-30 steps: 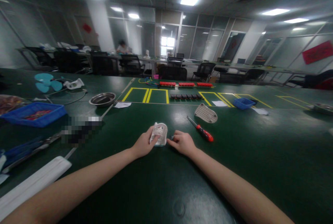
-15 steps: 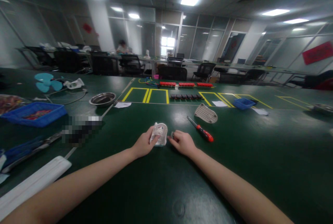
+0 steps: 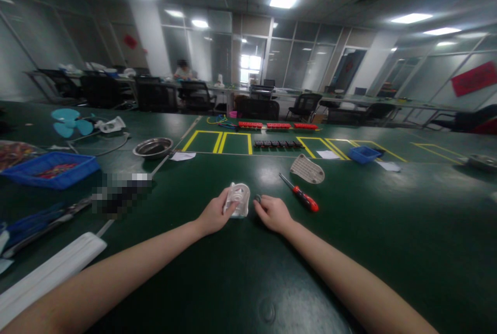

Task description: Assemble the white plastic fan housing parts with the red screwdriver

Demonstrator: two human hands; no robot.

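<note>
In my left hand (image 3: 217, 213) is a white moulded plastic part (image 3: 239, 201), gripped by its left side with the thumb across its face. My right hand (image 3: 273, 213) is just to the right of that part, apart from it. Its thumb and forefinger pinch a small, dark, round piece (image 3: 257, 199), too small to name. A screwdriver (image 3: 305, 198) with a red and black handle lies to the right of my right hand. Beyond it rests a flat, light-grey ribbed plate (image 3: 307, 169).
Blue fan blades (image 3: 72, 123) and a steel bowl (image 3: 152, 148) stand at the left, near a blue tray (image 3: 54, 171) of small parts. A white bar (image 3: 54, 277) lies by my left forearm. Farther back are a black strip (image 3: 278, 144), red blocks (image 3: 278, 126) and a blue basket (image 3: 363, 154).
The small piece in my right fingers has turned and now shows a dark, round face. My left hand and the white part have stayed in place.
</note>
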